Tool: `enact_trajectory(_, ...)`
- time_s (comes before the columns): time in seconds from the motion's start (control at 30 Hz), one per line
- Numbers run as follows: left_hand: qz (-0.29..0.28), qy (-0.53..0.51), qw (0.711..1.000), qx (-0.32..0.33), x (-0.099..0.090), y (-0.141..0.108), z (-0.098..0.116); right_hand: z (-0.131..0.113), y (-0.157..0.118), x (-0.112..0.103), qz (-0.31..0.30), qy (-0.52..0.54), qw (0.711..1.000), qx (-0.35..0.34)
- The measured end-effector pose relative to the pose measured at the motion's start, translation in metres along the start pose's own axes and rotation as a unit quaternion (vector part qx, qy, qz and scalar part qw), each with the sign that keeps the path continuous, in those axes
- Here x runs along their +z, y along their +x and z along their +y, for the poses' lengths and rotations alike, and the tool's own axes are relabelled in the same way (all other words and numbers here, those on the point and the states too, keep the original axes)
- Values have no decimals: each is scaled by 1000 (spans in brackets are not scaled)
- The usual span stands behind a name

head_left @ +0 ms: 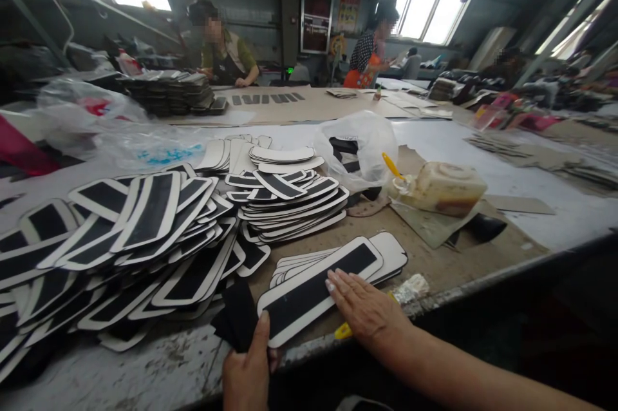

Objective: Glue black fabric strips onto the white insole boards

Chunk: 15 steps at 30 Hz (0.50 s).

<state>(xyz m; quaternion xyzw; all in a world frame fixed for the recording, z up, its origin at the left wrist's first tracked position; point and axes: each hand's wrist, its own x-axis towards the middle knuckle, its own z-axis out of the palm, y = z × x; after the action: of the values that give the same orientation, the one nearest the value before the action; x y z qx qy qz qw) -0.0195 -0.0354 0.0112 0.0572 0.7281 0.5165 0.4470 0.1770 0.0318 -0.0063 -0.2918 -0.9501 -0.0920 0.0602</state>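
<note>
A white rounded panel with a black strip down its middle [318, 295] lies at a slant near the table's front edge. On its black strip my right hand [369, 311] rests flat, fingers stretched out. My left hand [248, 372] is closed around a bunch of loose black strips [236, 314], its thumb at the panel's near left end; its other fingers are mostly hidden. Under the panel, white blank pieces [391, 253] are fanned out. By my right wrist lies a brush with a yellow handle [342, 332], partly covered by the hand.
Heaped black-and-white panels [149, 211] fill the left, with a neater stack [294, 205] beside them. A stained plastic container [449, 185] with a yellow-handled brush [393, 166] stands right of a clear plastic bag [357, 134]. Two people work across the table.
</note>
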Motion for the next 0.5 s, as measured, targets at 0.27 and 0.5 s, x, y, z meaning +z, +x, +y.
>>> enact_trajectory(0.27, -18, 0, 1000, 18, -4, 10, -9, 35, -9, -12, -30, -38, 999, 17)
enact_trajectory(0.5, -7, -36, 999, -24, -2, 11, -9, 53, -15, -8, -69, -63, 995, 43)
